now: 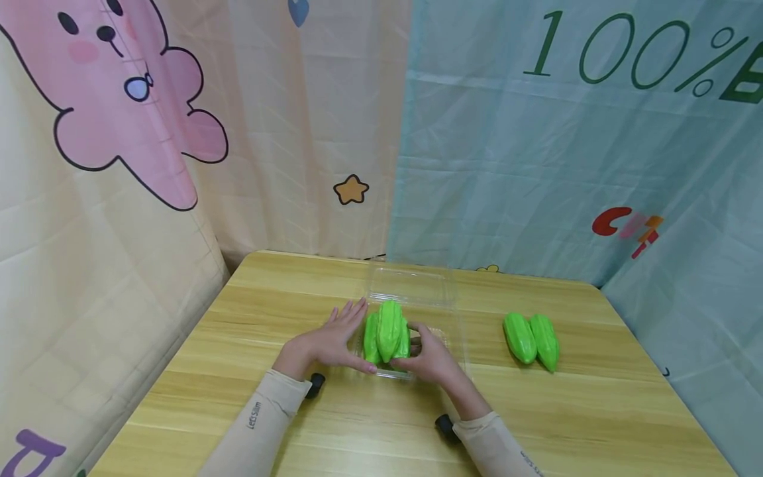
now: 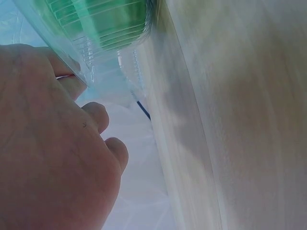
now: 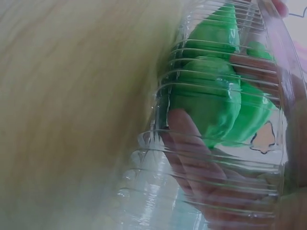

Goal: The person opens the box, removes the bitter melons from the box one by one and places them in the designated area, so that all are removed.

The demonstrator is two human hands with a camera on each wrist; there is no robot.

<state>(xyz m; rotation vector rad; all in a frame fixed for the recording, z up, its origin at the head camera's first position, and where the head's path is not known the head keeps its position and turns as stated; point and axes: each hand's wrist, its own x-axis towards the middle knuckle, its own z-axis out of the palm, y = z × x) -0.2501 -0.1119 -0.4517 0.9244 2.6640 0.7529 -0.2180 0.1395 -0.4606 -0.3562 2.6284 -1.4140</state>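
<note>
In the head view, a clear plastic clamshell box (image 1: 393,375) lies open mid-table, its lid (image 1: 411,278) folded back. Several green ridged fruits, like star fruits, are in its left half; one star fruit (image 1: 390,330) lies on top of the others. My left hand (image 1: 336,336) touches the box's left side, fingers extended, thumb along the front rim. Reaching inside the box, my right hand (image 1: 432,358) grips the right-hand star fruit (image 1: 405,341) between thumb and fingers. Through the ribbed wall in the right wrist view, fingers (image 3: 184,129) curve around a star fruit (image 3: 206,96).
Two more star fruits (image 1: 520,338) lie side by side on the wooden table (image 1: 596,411) at the right. Printed curtains (image 1: 310,132) hang behind and beside the table. Black wrist devices (image 1: 446,428) show by both sleeves.
</note>
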